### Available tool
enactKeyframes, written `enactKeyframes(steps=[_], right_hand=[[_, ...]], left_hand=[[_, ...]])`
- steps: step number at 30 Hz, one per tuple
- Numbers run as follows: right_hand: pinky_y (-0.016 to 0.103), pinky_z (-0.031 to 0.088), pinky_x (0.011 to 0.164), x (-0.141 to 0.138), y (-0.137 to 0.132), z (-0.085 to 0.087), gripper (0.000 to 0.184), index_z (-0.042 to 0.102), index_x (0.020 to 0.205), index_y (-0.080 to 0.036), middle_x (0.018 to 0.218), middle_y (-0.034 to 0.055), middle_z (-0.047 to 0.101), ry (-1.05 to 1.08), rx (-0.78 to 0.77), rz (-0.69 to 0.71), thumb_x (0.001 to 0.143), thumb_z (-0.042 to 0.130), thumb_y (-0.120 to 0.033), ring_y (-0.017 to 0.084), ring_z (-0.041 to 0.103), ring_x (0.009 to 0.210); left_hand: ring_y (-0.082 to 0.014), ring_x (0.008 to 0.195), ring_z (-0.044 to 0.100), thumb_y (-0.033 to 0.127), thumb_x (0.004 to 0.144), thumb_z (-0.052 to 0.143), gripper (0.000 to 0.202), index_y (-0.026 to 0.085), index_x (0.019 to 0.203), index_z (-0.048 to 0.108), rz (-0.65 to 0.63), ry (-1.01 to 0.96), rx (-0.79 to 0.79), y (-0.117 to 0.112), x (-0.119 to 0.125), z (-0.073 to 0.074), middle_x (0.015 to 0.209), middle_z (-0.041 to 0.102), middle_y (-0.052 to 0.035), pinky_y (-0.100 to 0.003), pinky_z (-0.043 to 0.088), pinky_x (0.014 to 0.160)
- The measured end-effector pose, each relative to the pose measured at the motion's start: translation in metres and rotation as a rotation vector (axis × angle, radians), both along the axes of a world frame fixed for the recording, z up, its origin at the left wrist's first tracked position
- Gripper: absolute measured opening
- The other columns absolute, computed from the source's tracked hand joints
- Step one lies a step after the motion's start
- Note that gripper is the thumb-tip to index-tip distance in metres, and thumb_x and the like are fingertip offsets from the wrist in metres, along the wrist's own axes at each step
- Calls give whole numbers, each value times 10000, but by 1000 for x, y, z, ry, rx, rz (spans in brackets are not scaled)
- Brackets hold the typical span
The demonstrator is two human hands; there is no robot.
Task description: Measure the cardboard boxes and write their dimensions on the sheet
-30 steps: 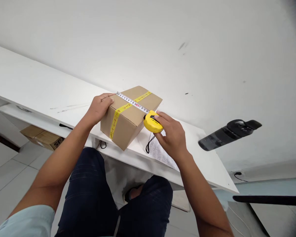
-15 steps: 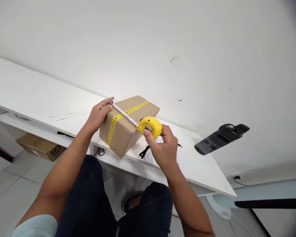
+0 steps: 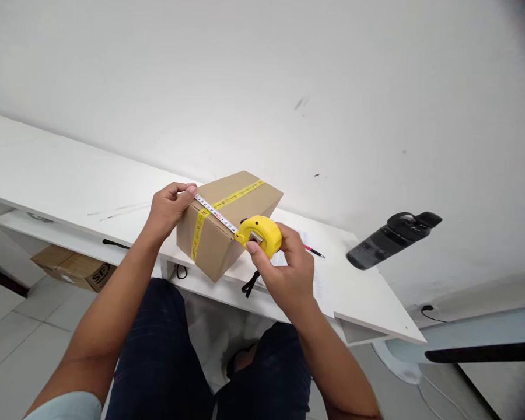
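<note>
A cardboard box [image 3: 212, 251] with yellow printed tape sits tilted in view on the white desk, one corner reaching past the front edge. Across its top, close to the near edge, runs the white blade [image 3: 215, 214] of a yellow tape measure [image 3: 266, 234]. My right hand [image 3: 291, 268] is closed around the tape measure's case at the box's right side, and a black strap [image 3: 250, 284] hangs below. At the top's left edge, my left hand [image 3: 166, 210] pinches the blade's end, which its thumb and fingers hide.
Right of the box lie paper [image 3: 318, 283] and a pen [image 3: 315, 251]. A dark bottle [image 3: 391, 240] stands near the wall on the desk's right part. Another carton [image 3: 72, 268] is below the desk at left.
The tape measure and its blade have shifted toward me, closer to the box's near edge. My left fingers, stretched out before, are now bent in at the blade's end.
</note>
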State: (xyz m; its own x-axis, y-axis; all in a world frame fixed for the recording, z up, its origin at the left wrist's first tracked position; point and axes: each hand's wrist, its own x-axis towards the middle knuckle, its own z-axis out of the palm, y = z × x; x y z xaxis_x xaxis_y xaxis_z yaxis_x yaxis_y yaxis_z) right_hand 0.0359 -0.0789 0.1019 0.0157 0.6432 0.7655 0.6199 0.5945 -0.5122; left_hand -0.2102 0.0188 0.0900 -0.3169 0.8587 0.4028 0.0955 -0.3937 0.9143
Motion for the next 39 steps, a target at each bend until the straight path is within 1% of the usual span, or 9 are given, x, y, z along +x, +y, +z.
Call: enactKeyframes(steps=[4, 10, 19, 23, 27, 31, 35, 37, 39], right_hand=[[316, 603, 644, 5, 0, -2, 492, 618, 1350, -272, 1114, 63, 786, -66, 67, -8, 885, 713, -402, 191, 740, 760], [294, 584, 608, 11, -2, -4, 389, 666, 1307, -249, 913, 43, 804, -229, 225, -10, 930, 697, -340, 175, 719, 656], [292, 566, 563, 8, -12, -12, 459, 635, 1369, -247, 780, 26, 766, -201, 306, -66, 923, 709, -329, 182, 703, 624], [303, 571, 590, 0, -9, -9, 452, 637, 1359, -253, 915, 55, 785, -143, 202, -48, 929, 687, -382, 173, 692, 639], [345, 571, 648, -14, 4, -3, 537, 628, 1369, -253, 945, 63, 772, -84, 27, -64, 893, 701, -490, 183, 662, 637], [378, 580, 704, -15, 19, 2, 645, 585, 1401, -284, 983, 54, 754, 70, -91, -2, 828, 760, -524, 216, 680, 748], [384, 598, 834, 9, 39, 3, 547, 583, 1358, -307, 1144, 59, 726, 422, -100, 225, 867, 733, -497, 219, 705, 965], [399, 584, 924, 24, 52, 2, 528, 576, 1370, -303, 1281, 74, 679, 527, -89, 253, 899, 692, -512, 232, 672, 1123], [413, 578, 952, 35, 66, -1, 560, 539, 1418, -318, 1394, 78, 611, 557, -134, 227, 921, 640, -554, 244, 629, 1211]], left_hand=[[-209, 940, 656, 569, 749, 787, 405, 203, 923, 783, 11, 12, 15, 0, -1, 0, 1096, 773, -72, -292, 498, 762], [-199, 887, 658, 500, 749, 780, 363, 196, 945, 785, -10, 32, -11, 0, -5, 1, 1016, 772, -61, -290, 491, 739], [-214, 945, 657, 510, 711, 832, 381, 204, 935, 801, -77, 27, -81, 5, -6, 11, 1047, 779, -64, -303, 502, 780], [-219, 946, 666, 530, 695, 843, 424, 200, 957, 803, -116, 30, -101, 18, -9, 10, 1075, 779, -72, -320, 513, 803], [-205, 857, 656, 564, 664, 839, 448, 183, 891, 780, -70, 67, -38, 47, -12, 9, 970, 770, -69, -322, 517, 756], [-155, 731, 584, 601, 635, 840, 449, 195, 728, 671, 39, 90, 84, 63, -18, 25, 764, 678, -17, -301, 484, 704], [-143, 712, 571, 590, 713, 823, 421, 224, 743, 618, 174, 196, 392, 27, -22, 46, 748, 636, 9, -309, 484, 711], [-147, 740, 601, 543, 786, 804, 357, 226, 774, 640, 226, 347, 517, 0, -15, 45, 783, 666, 1, -315, 494, 729], [-145, 719, 618, 496, 822, 803, 326, 222, 757, 639, 279, 518, 631, -20, -3, 34, 762, 679, 1, -302, 491, 689]])
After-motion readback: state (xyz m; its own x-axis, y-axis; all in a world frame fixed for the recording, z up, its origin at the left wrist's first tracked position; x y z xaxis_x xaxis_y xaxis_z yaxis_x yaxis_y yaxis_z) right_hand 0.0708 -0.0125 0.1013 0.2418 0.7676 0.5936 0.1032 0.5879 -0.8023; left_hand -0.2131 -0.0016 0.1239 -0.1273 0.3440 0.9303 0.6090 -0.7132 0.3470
